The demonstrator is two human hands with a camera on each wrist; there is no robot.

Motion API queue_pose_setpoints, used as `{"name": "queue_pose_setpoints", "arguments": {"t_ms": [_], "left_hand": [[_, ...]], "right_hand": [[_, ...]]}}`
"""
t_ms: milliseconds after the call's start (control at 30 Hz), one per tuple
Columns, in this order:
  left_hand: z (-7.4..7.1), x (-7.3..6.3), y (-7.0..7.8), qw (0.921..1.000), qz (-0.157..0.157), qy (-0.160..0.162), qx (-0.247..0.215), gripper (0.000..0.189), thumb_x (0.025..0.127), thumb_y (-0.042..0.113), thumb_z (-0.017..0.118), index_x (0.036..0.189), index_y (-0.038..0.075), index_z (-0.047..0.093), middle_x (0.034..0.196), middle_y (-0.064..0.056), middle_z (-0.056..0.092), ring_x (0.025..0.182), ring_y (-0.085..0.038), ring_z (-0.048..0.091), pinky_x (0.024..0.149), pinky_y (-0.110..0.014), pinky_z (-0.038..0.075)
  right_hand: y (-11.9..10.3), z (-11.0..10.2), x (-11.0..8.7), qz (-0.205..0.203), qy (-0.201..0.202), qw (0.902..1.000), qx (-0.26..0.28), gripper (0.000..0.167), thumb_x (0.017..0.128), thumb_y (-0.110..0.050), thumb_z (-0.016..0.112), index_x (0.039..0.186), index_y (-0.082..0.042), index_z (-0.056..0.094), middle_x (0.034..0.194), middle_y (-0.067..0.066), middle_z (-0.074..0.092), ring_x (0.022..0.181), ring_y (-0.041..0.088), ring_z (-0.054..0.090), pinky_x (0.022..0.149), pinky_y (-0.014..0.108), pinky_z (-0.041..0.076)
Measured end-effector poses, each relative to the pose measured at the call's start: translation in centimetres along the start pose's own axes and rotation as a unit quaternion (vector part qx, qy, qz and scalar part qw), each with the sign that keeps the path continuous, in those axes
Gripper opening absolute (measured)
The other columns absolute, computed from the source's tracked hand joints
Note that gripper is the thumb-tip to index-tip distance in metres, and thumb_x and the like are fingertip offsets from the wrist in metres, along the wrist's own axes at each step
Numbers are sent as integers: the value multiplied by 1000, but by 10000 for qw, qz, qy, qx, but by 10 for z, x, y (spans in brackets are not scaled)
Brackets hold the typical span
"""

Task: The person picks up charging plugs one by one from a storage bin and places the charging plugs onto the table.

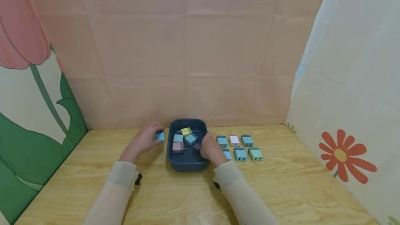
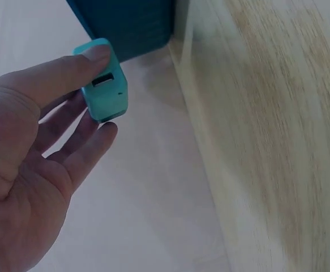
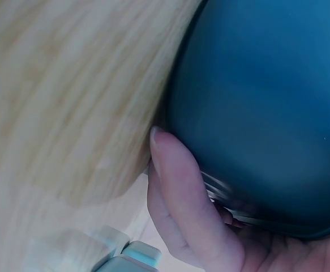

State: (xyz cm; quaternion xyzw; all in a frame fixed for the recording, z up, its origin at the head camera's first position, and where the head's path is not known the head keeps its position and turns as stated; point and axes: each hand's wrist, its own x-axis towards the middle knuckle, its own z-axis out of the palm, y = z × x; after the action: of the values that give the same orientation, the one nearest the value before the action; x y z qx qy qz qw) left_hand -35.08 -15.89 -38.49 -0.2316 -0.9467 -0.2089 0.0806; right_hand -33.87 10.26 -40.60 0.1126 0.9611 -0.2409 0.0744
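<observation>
Six chargers (image 1: 240, 153) lay in two rows on the tabletop (image 1: 175, 197) near its back edge, between the dark blue bin (image 1: 189, 166) and the right back corner. Just beyond the bin's left wall, the left hand (image 1: 142, 145) pinched a blue charger (image 1: 160, 136) between thumb and fingertips, its other fingers loosely bent; the left wrist view showed that charger clear of the wood. The right hand (image 1: 214, 148) gripped the bin's right wall, fingers curled along the outside. Inside the bin sat a yellow charger (image 1: 186, 132), a pinkish charger (image 1: 178, 148) and two blue ones; a dark shape by the right hand was too unclear to name. The step in hand seemed to be shifting single chargers across the bin's rim while the other hand steadied it; which way this one was bound could not be told. The next move, I judged, called for a firm pinch and a still bin.
</observation>
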Motion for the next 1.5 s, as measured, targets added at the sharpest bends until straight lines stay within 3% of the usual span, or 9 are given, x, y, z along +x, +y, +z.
{"name": "queue_pose_setpoints", "arguments": {"t_ms": [200,433,567,833,1233,1500], "left_hand": [[1,0,-1,9994,-174,-295,28,55,91,3,85,142,-3,67,140,-21,69,129,-37,67,112,-54,57],[9,-3,-5,9973,-400,-522,-332,55,91,4,85,143,-1,67,144,-20,69,134,-38,66,116,-56,54],[12,-3,-9,9967,-433,-620,-283,54,90,3,85,141,-1,68,141,-20,71,132,-37,67,117,-56,53],[17,0,-13,9965,-374,-697,-254,53,90,-1,84,140,-3,68,140,-22,71,132,-39,67,116,-57,53],[26,-1,-15,9931,-764,-747,-484,52,91,2,84,141,1,69,143,-19,71,135,-37,66,119,-57,51],[23,-4,-11,9884,-991,-911,-700,56,91,3,84,144,2,67,147,-18,69,139,-38,63,121,-57,50]], "right_hand": [[0,2,6,134,-141,9998,16,70,112,-8,53,169,-3,13,131,32,65,74,33,71,51,37,59],[-2,0,-2,122,-60,9999,-37,69,111,-6,53,168,-1,15,127,32,66,79,34,72,57,39,61],[-2,0,-1,93,-61,9999,19,67,110,-6,54,166,-1,18,129,35,64,76,34,71,54,38,60],[-1,1,1,27,-91,10000,18,71,112,-7,53,169,-1,13,130,33,66,71,32,71,52,38,59],[-1,0,-5,-3,57,10000,24,68,111,-7,53,168,-1,16,130,33,66,73,33,72,54,38,61],[1,2,0,0,30,10000,-14,70,111,-7,53,169,-1,14,129,33,66,73,33,72,53,38,60]]}}
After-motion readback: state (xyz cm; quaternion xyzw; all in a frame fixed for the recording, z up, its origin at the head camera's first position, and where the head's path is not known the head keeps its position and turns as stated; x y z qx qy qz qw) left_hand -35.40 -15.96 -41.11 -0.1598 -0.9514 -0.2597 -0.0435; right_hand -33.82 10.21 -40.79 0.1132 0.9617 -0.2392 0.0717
